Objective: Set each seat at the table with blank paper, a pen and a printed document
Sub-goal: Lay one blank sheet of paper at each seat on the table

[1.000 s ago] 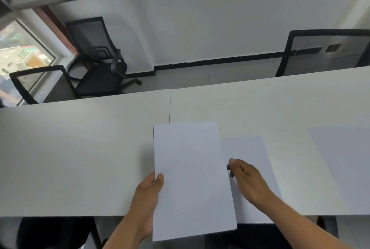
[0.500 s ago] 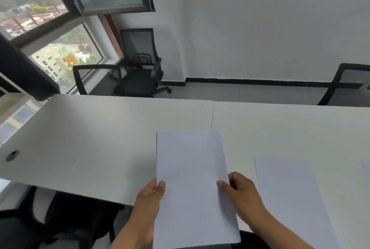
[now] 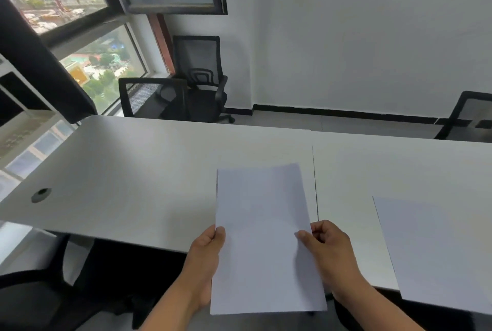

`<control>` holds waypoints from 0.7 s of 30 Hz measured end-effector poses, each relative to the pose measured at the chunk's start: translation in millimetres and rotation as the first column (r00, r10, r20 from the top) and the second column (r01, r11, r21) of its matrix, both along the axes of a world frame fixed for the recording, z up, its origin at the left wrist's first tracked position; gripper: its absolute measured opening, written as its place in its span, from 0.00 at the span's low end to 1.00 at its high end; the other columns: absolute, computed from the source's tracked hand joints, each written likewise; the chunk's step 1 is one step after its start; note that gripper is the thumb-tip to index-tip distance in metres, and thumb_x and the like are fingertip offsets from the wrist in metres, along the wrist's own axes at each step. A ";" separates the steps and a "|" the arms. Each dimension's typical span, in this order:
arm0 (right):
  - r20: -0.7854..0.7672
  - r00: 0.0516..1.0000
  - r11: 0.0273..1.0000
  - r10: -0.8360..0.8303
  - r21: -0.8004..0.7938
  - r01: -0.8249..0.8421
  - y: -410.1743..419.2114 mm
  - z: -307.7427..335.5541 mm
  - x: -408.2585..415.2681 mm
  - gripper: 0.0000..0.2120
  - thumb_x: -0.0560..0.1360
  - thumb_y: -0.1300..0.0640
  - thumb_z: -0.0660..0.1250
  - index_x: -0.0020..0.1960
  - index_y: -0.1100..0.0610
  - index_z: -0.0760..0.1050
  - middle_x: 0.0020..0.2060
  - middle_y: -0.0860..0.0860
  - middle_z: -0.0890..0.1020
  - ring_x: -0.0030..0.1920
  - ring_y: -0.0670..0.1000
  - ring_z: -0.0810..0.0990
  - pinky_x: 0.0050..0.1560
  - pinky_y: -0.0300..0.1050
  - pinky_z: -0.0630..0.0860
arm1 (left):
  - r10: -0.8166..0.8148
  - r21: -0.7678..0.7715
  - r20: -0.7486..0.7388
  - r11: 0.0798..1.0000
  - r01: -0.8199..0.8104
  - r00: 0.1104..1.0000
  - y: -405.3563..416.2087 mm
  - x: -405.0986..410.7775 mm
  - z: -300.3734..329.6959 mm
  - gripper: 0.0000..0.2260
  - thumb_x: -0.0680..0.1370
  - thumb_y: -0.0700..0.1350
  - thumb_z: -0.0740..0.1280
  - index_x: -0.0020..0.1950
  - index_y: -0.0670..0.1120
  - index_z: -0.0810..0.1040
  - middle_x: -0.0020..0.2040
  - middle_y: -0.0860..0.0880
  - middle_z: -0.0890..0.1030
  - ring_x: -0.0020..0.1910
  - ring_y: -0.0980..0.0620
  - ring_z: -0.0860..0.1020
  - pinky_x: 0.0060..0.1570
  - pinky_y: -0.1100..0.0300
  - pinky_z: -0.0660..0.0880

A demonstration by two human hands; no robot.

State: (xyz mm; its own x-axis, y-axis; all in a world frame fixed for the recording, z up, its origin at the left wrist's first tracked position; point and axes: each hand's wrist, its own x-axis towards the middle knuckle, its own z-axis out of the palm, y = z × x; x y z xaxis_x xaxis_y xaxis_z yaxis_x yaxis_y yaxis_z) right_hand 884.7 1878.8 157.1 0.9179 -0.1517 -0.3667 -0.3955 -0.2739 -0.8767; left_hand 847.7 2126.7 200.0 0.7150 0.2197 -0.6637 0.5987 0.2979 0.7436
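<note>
The view has been swung leftward, so that the window and the left end of the desk [image 3: 119,171] with its cable hole [image 3: 41,194] are now taken in. The right hand [image 3: 328,248], which a second ago was laid on the sheet [image 3: 436,251] lying on the desk, has been brought back to the right edge of the held paper [image 3: 263,237], which is now pinched at both sides. The laid sheet is left well to the right of the hands, and the held paper has been carried toward the left desk section.

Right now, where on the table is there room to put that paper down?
Bare table between the round hole and the seam. Right of the seam, a sheet already lies at the near edge.
</note>
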 end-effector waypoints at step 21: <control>-0.080 0.991 0.992 -0.109 0.054 0.113 -13.1 -42.6 37.5 0.10 0.84 0.55 0.70 0.46 0.59 0.78 0.36 0.48 0.79 0.35 0.47 0.74 0.37 0.41 0.70 | -0.110 -0.014 -0.108 0.994 0.109 0.988 -0.5 63.0 -40.7 0.14 0.91 0.47 0.60 0.67 0.43 0.83 0.59 0.42 0.89 0.57 0.39 0.89 0.55 0.43 0.85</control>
